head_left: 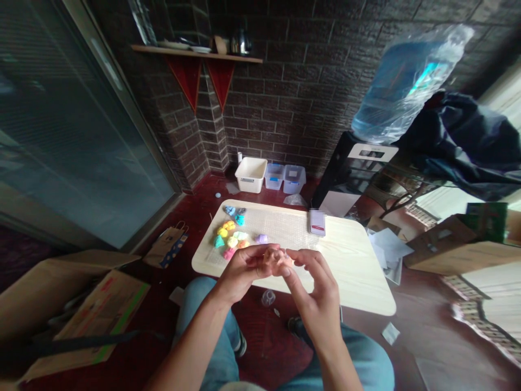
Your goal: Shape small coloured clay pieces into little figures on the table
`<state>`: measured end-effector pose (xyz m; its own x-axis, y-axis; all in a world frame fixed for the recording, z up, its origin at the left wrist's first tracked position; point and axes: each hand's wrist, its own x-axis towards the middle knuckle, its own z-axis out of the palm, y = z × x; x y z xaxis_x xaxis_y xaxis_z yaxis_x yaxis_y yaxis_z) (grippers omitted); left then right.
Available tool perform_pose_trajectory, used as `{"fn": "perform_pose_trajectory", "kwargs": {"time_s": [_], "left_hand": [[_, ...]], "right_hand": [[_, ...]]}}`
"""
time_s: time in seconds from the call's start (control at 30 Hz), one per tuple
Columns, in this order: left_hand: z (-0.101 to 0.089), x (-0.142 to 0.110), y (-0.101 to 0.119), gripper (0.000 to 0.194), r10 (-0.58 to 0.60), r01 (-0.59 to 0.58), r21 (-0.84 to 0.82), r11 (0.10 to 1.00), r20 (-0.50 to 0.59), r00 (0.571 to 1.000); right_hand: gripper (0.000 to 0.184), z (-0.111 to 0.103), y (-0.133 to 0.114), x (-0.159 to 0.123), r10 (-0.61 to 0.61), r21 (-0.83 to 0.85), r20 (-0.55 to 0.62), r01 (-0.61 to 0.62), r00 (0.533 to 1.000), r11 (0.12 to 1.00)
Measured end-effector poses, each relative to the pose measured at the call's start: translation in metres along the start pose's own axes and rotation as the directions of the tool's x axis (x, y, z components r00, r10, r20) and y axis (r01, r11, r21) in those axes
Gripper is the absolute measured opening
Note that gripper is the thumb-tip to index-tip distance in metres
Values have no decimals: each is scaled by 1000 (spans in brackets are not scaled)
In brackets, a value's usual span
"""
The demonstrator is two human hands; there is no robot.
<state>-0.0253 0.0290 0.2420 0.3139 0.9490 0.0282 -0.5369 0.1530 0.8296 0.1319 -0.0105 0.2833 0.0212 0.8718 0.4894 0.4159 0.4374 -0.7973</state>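
Note:
Between the fingertips of both hands is a lump of pinkish-orange modelling clay (279,260), held above the near edge of the low table (350,260). My left hand (246,269) grips the lump from the left, its thumb and fingers closed on it. From the right, my right hand (311,277) pinches the same lump between thumb and forefinger. On the table beyond my left hand lie several coloured clay lumps: blue (240,219), yellow (222,232), green (219,241), pink (229,253), orange (243,244) and purple (261,238).
A clear bubble-wrap sheet (280,220) covers part of the tabletop, with a pale boxed item (317,223) on it. Behind stand a white bin (251,176), clear bins (293,179) and a water dispenser (345,168). Cardboard boxes (93,309) flank my left; a clear cup (268,297) lies below.

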Motion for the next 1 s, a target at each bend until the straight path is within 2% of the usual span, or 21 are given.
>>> {"fn": "perform_pose_trajectory", "kwargs": {"time_s": [0.1,0.53,0.8,1.0], "left_hand": [[2,-1,-1,46,-6,6,13,1000,-1,1000],[5,-2,3,46,-15,14,49,999,27,1000],[4,0,7,47,-24,25,99,995,-18,1000],[7,-1,14,47,-48,45,128,991,22,999]], "right_hand": [[8,-3,-3,0,-26,3,4,26,1000,1000],[7,-3,-6,-1,-128,-61,-19,127,992,990],[16,-24,-4,10,-143,-107,112,155,983,982],[7,-30,-7,16,-204,-192,170,236,964,953]]}}
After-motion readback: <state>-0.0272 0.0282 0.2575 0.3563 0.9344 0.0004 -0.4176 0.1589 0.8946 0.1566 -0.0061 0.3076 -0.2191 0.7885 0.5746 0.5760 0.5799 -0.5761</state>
